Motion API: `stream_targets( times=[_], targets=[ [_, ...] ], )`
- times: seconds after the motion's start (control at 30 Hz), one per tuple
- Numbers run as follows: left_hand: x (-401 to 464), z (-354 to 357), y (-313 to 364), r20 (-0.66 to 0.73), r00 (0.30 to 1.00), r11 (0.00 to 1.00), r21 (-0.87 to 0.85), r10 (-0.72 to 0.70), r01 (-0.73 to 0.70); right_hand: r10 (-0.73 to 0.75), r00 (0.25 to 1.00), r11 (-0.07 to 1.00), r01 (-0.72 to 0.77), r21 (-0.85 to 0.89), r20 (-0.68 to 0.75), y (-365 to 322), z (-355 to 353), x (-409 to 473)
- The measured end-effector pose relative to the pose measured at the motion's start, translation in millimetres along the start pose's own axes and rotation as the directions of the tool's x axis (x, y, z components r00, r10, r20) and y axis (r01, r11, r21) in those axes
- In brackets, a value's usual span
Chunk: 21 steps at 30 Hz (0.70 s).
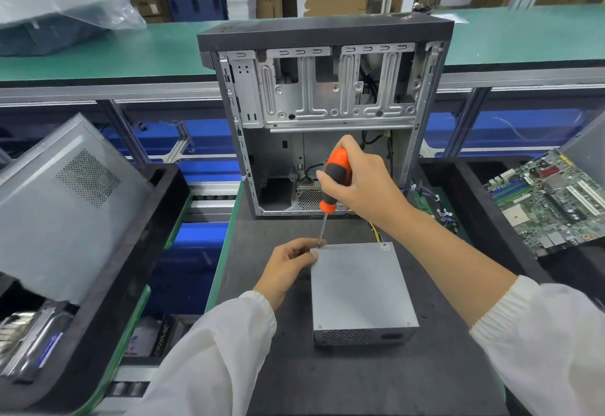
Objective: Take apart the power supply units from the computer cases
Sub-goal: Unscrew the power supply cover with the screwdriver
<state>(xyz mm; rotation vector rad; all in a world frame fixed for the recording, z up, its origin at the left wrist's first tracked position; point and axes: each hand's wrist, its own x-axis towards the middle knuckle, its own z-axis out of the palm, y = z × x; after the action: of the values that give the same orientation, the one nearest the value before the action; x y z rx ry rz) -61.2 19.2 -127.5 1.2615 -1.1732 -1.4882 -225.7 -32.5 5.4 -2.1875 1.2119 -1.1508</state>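
A grey power supply unit [360,291] lies flat on the dark work mat [294,376], its vent grille facing me. My right hand [363,183] grips the orange and black screwdriver [335,176], which stands nearly upright with its tip at the unit's far left corner. My left hand [288,268] pinches the screwdriver shaft near the tip and rests against that corner. Behind stands the open computer case [324,114], its side panel off and a second unit low inside. Coloured wires [376,232] trail from the near unit's far side.
A black tray on the left holds a grey case panel [65,206] and a drive. On the right another black tray carries a green motherboard [553,199]. A green conveyor bench [131,52] runs behind the case, with a plastic-wrapped item at far left.
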Motion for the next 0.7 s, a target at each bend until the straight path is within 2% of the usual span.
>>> stream_targets(
  times=[0.13,0.23,0.33,0.47,0.57,0.7],
  targets=[
    [-1.4,-0.6,2.5,0.010,1.000,1.000,0.018,0.006,-0.006,-0.005,0.998,0.999,0.007,-0.046,0.059,-6.6,-3.8,4.0],
    [-2.3,-0.7,7.2,0.021,0.999,0.997,0.064,0.034,-0.035,0.044,0.987,0.994,-0.028,-0.110,0.152,-15.7,-13.2,11.3],
    [1.2,0.2,19.2,0.022,0.990,0.975,0.175,0.137,-0.139,0.129,0.954,0.959,-0.051,-0.280,0.271,-28.4,-28.9,25.1],
    [6.8,6.1,41.5,0.012,0.964,0.956,0.127,0.265,-0.264,0.203,0.882,0.935,-0.046,-0.350,0.426,-39.7,-41.1,37.9],
    [9.7,10.2,50.5,0.025,0.951,0.945,0.113,0.308,-0.308,0.170,0.813,0.908,0.091,-0.409,0.558,-44.3,-43.1,44.0],
    [8.9,9.8,51.7,0.017,0.948,0.939,0.134,0.319,-0.318,0.099,0.700,0.887,0.260,-0.382,0.707,-60.5,-36.7,50.3]
  ],
)
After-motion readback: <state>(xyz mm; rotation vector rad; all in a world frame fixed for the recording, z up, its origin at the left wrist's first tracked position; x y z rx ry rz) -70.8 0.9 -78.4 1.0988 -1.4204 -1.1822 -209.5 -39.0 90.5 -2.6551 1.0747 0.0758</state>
